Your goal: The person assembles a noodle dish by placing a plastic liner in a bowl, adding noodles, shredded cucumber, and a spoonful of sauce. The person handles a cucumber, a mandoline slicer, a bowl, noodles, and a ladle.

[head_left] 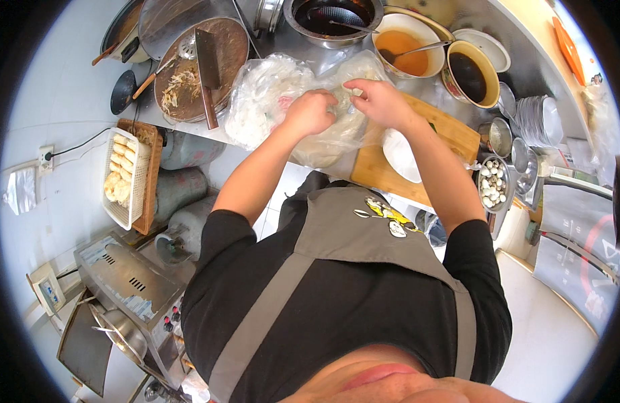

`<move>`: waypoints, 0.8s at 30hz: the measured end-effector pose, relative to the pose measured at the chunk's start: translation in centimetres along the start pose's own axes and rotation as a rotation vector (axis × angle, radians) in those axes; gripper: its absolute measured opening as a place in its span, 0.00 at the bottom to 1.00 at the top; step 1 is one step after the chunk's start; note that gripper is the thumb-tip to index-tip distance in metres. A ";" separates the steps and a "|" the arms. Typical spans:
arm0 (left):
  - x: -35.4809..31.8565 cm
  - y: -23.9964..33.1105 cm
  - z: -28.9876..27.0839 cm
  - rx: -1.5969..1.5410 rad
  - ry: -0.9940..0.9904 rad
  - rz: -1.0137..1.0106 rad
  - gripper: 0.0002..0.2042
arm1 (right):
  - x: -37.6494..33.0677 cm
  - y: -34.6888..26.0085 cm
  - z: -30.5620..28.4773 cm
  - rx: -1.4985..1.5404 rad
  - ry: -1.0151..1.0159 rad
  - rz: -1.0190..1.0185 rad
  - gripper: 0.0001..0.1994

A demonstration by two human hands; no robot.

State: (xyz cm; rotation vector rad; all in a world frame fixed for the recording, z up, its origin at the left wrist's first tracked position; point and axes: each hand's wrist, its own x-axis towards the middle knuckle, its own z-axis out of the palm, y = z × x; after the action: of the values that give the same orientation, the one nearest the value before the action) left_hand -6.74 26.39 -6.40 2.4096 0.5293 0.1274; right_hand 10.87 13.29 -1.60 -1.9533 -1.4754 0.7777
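A person in a grey apron works both hands into a clear plastic bag [276, 101] of pale, thin sheets lying at the near edge of a steel worktop [525, 67]. The left hand [311, 111] is curled into a closed grip on the film; the right hand [379, 101], at its 3 o'clock, pinches the bag's mouth between thumb and fingertips. At the bag's 9 o'clock a round chopping block [189, 74] carries a cleaver [207, 74]; at 3 o'clock a wooden board [451, 134] holds a white bowl [398, 153], partly covered by the right forearm. Bowls of dark and orange sauce crowd the 12 o'clock side, leaving little free surface (only the near edge is open). The bag's contents are probably wrappers, blurred behind the film. The fisheye rim cuts off the pans at top left.
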 end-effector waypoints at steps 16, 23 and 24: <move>4.3 -0.6 0.7 0.195 -0.205 -0.192 0.16 | -17.2 2.3 0.1 0.540 0.263 0.385 0.12; 2.4 0.8 -10.0 -0.637 0.100 -0.284 0.04 | -18.8 2.6 1.2 0.591 0.421 0.349 0.13; 2.3 0.4 -11.1 -0.762 0.185 -0.241 0.03 | -18.7 2.7 1.4 0.556 0.451 0.302 0.14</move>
State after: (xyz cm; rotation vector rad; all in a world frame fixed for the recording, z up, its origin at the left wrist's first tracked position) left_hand -6.96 33.55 2.42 1.5898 0.6982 0.3752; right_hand 7.36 -5.34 -2.39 -1.7688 -0.6231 0.7122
